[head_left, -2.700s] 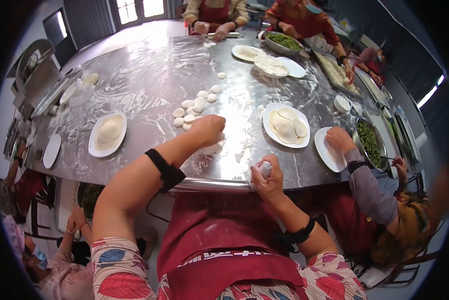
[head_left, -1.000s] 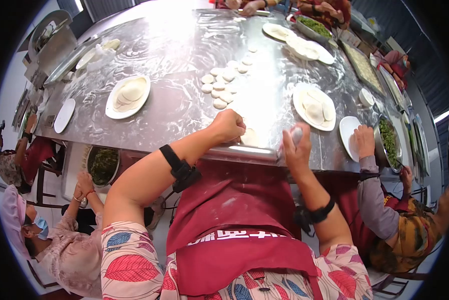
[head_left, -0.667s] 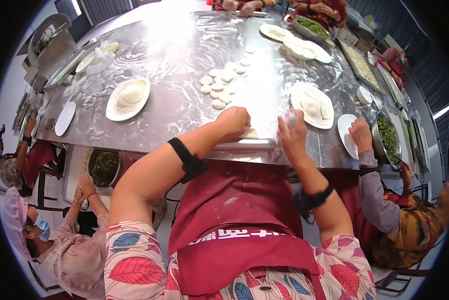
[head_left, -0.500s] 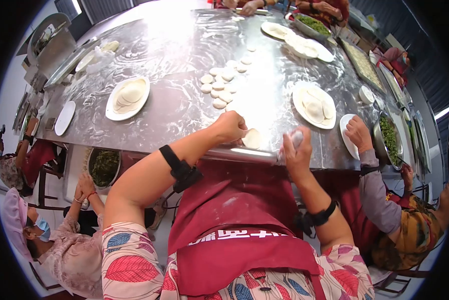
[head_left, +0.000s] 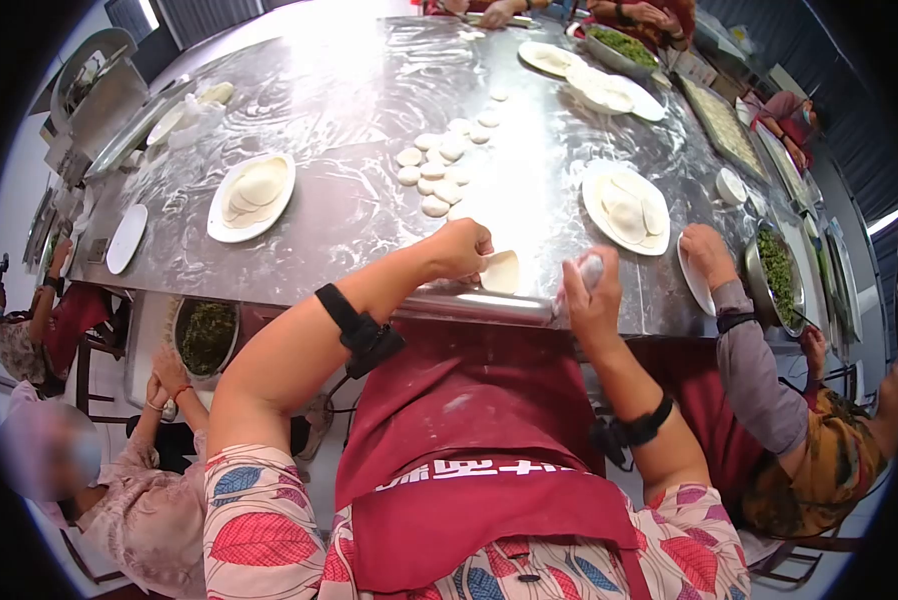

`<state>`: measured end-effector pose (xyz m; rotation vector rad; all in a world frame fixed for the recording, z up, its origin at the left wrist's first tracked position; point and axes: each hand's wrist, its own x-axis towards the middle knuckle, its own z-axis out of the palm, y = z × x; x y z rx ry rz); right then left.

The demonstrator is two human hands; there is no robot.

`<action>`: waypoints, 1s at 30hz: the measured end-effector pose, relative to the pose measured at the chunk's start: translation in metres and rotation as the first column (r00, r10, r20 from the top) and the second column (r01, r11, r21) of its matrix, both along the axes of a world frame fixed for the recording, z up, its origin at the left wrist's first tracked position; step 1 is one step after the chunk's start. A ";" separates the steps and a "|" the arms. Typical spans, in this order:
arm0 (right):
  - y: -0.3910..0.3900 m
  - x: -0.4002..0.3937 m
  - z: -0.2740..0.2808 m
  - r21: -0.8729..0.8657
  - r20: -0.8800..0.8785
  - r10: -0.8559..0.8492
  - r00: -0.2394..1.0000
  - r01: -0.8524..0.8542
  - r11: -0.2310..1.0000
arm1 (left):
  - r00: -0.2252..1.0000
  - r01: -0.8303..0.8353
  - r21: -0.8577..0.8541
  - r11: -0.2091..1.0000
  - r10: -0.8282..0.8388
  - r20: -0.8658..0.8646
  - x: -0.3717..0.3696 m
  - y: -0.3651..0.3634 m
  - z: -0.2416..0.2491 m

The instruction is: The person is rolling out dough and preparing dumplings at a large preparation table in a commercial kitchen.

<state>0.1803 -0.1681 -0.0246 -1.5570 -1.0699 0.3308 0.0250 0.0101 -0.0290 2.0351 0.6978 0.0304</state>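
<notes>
My left hand (head_left: 464, 250) pinches the edge of a round dough wrapper (head_left: 502, 271), which lies on the steel table near its front edge. My right hand (head_left: 593, 298) is wrapped around a pale, rounded stick that looks like a rolling pin (head_left: 592, 268); most of it is hidden by the fingers. It is just to the right of the wrapper, apart from it. Beyond my left hand lie several small flattened dough pieces (head_left: 435, 172). A white plate (head_left: 591, 213) of rolled wrappers is beyond my right hand.
Another plate of wrappers (head_left: 216, 222) is to the left, beside an empty-looking oval dish (head_left: 128, 239). Bowls of green filling (head_left: 777, 275) stand at the sides. A co-worker's hand (head_left: 707, 256) is close on my right; another person (head_left: 139, 490) sits left.
The wrapper's near side has shifted slightly and its left edge looks more lifted in my left hand. My right hand has moved very little. The view has shifted slightly.
</notes>
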 end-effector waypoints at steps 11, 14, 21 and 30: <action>0.019 0.009 -0.003 0.023 0.081 -0.019 0.997 0.017 1.000 | 0.996 0.052 0.387 0.920 -0.020 -0.085 0.016 -0.011 0.011; -0.003 0.000 -0.004 0.058 0.066 0.021 0.998 -0.025 0.998 | 0.999 -0.037 0.109 0.993 0.037 0.001 0.004 -0.007 0.005; 0.082 0.025 -0.009 0.119 0.310 -0.115 0.944 0.081 0.990 | 0.990 -0.103 0.254 0.962 0.123 -0.064 0.016 -0.002 0.011; 0.003 0.000 -0.005 0.035 0.038 -0.021 0.999 0.019 0.999 | 0.999 0.026 0.125 0.992 -0.023 -0.023 -0.003 -0.006 0.011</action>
